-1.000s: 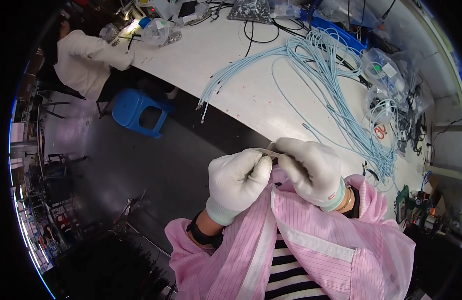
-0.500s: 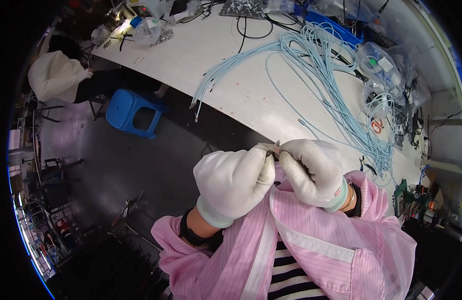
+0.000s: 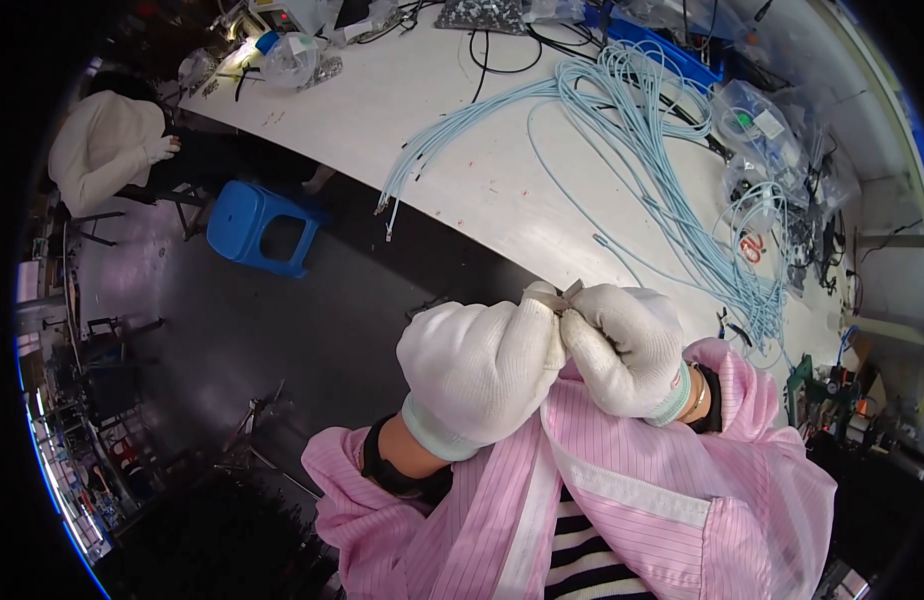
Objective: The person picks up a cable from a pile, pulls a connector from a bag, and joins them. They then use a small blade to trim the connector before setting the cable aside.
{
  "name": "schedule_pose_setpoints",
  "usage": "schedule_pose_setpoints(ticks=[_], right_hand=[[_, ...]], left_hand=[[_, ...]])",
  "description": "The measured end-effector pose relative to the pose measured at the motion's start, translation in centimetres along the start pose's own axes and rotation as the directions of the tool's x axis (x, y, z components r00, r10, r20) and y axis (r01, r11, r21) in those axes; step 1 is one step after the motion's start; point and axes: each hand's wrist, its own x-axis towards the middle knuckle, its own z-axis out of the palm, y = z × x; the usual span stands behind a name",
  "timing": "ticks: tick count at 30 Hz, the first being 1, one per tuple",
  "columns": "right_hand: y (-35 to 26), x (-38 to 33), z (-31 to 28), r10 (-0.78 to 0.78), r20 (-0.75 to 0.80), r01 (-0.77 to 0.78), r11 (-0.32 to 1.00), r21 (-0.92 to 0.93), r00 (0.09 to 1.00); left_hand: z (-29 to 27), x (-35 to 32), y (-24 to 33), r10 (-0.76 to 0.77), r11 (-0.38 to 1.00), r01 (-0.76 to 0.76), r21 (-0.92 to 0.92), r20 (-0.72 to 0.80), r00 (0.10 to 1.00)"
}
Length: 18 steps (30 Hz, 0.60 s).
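Both hands are up close to the chest, in white gloves. The left hand (image 3: 479, 368) is curled into a fist. The right hand (image 3: 627, 345) is curled too. The two hands touch each other at the fingertips.

Between the fingertips sits a small grey piece (image 3: 559, 296). It pokes up just above the gloves. Both hands are pinched shut on it, one from each side. It is too tiny to tell what it is; it may be a small clip or a cable end. It seems to lie across, from one hand to the other, so neither hand is nearer to it than the other.

The sleeves are pink with thin stripes, and a dark band goes around the left wrist.

Past the hands is a long white bench (image 3: 462, 130). A big bunch of light blue cables (image 3: 662, 170) lies on it, well apart from the hands. The loose ends of the cables fan out toward the left edge of the bench. Clear bags (image 3: 757, 125) sit at the far right of the bench.

A blue stool (image 3: 260, 226) stands on the dark floor beside the bench. Another person in a cream top (image 3: 107, 145) sits at the far left end.
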Motion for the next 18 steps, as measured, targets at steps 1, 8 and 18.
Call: schedule_pose_setpoints(ticks=[1, 8, 18], right_hand=[[0.04, -0.12, -0.01, 0.001, -0.002, -0.001, 1.000, -0.001, 1.000], [-0.04, -0.12, -0.23, -0.028, -0.092, 0.028, 1.000, 0.006, 0.995], [0.07, -0.30, -0.60, -0.041, -0.080, 0.037, 0.998, -0.050, 0.996]], left_hand=[[0.00, -0.03, 0.03, 0.001, 1.000, -0.001, -0.002, 0.000, 1.000], [-0.05, 0.05, 0.51, -0.067, 0.994, 0.065, -0.083, -0.014, 0.998], [0.26, -0.03, 0.33, -0.007, 0.994, 0.008, -0.106, 0.007, 1.000]])
